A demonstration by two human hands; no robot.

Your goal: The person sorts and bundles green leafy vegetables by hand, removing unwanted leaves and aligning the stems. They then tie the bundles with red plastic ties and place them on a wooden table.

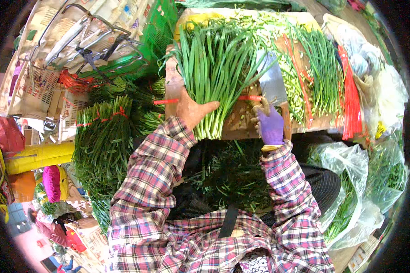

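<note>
Long flat-leaved greens, apparently garlic chives (210, 78), lie on a wooden board with their pale cut ends towards me. My left hand (194, 109), bare, rests over the left side of the stems, thumb spread across them. A red tie strip (248, 97) runs beneath the bunch and shows on both sides. My right hand (269, 124), in a purple glove with worn fingertips, pinches the strip's right end. Beside it lies a cleaver (272, 78), its wooden handle by the glove. Chopped pale stem ends are scattered behind and right of the blade.
Another heap of chives (323, 68) and a hank of red ties (351, 95) lie at the board's right. Tied bundles (104, 136) stand at left, near a green crate (160, 30) and a metal-framed cart (89, 41). Clear plastic bags of greens (348, 191) sit at right.
</note>
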